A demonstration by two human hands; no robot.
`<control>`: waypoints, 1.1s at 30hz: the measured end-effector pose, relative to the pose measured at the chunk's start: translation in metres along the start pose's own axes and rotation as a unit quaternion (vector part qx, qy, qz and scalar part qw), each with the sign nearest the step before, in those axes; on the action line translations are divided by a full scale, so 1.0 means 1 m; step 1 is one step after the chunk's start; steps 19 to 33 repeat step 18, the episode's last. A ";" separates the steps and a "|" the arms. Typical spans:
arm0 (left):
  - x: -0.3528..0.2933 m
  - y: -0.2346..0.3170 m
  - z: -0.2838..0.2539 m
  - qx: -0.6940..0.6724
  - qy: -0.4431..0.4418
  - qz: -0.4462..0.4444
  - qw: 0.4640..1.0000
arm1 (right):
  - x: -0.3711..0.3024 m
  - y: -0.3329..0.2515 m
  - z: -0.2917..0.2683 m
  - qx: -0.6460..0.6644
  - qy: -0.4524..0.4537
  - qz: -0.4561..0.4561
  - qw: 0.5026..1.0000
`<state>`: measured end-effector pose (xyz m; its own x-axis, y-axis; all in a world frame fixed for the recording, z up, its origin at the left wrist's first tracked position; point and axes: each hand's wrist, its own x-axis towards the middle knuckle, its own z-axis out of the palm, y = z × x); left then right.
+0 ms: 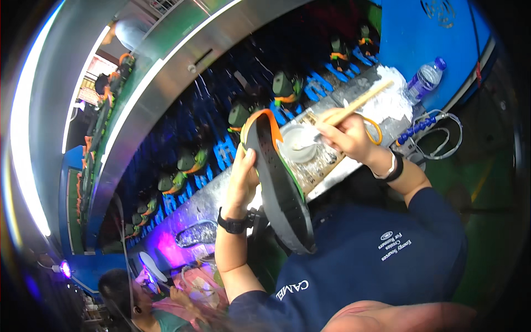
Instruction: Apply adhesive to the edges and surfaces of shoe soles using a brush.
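Observation:
My left hand (242, 180) grips a shoe (271, 185) by its side. The shoe's dark grey underside faces up, and orange and green edging shows along its rim. In my right hand (349, 135) is a brush (368, 98) with a pale wooden handle, its tip pointing down toward a round translucent cup (295, 152). Whitish stuff lies in the cup; whether the bristles touch it I cannot tell. The cup stands on the stained work ledge (323, 185), just right of the shoe.
Blue clamps (225, 154) and several lasted shoes (286, 88) line the machine behind the ledge. White sheeting (395, 99), a bottle (426, 81) and a blue jointed hose (417, 130) are at the right. A dark sole-shaped piece (197, 234) lies lower left, near another person (124, 296).

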<state>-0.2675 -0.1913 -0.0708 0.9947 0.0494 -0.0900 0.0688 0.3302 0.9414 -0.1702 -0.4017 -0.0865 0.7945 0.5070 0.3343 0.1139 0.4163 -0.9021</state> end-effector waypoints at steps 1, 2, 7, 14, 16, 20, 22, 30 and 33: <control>0.005 0.007 0.000 -0.018 0.008 0.004 1.000 | -0.002 -0.006 -0.008 0.007 0.012 -0.016 1.000; 0.005 0.017 0.003 0.036 0.016 0.074 0.996 | -0.005 -0.012 -0.016 0.016 0.025 -0.035 0.999; -0.031 0.083 -0.012 0.145 0.106 0.329 0.927 | -0.033 -0.028 -0.064 -0.015 0.117 -0.071 0.991; 0.034 0.171 0.040 0.424 0.393 0.645 0.499 | -0.062 -0.038 -0.103 -0.015 0.219 -0.067 0.973; 0.116 0.206 -0.012 0.592 0.442 0.585 0.335 | -0.058 -0.043 -0.098 -0.022 0.212 -0.078 0.974; 0.151 0.248 -0.058 0.523 0.307 0.655 0.452 | -0.056 -0.046 -0.093 -0.011 0.200 -0.093 0.975; 0.151 0.248 -0.058 0.523 0.307 0.655 0.452 | -0.056 -0.046 -0.093 -0.011 0.200 -0.093 0.975; 0.151 0.248 -0.058 0.523 0.307 0.655 0.452 | -0.056 -0.046 -0.093 -0.011 0.200 -0.093 0.975; 0.151 0.248 -0.058 0.523 0.307 0.655 0.452 | -0.056 -0.046 -0.093 -0.011 0.200 -0.093 0.975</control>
